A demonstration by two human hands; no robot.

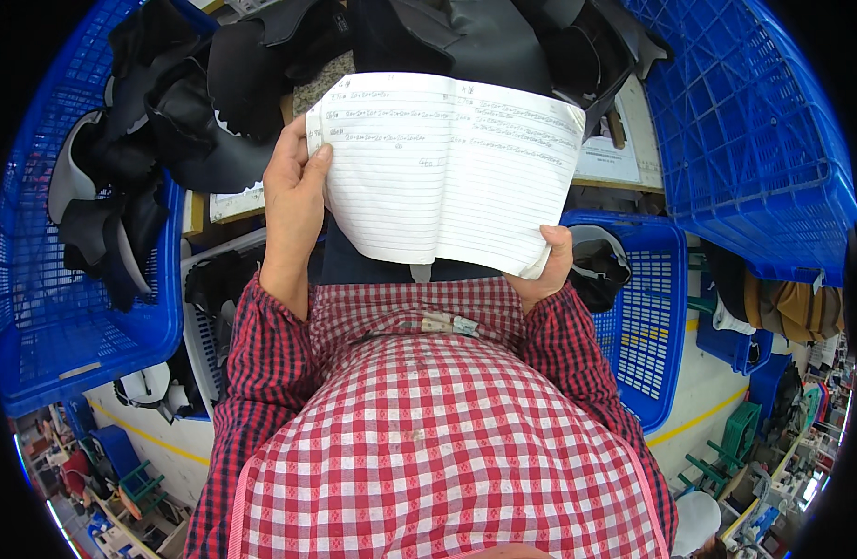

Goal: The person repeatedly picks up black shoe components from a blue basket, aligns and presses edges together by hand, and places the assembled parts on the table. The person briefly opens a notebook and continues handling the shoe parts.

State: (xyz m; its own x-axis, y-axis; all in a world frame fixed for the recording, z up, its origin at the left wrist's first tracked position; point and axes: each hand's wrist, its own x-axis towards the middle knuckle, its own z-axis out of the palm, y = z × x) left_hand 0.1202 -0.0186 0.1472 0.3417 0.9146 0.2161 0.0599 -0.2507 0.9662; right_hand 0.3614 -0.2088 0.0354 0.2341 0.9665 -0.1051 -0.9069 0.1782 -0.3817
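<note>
An open notebook (442, 172) of white lined paper is held up between both hands. Its pages are bent and curve slightly, with a few rows of handwriting near the top and the lower lines blank. The left hand (293, 200) grips its left edge, thumb lying on the page. The right hand (550, 265) grips its lower right corner, thumb on the paper, fingers hidden behind.
</note>
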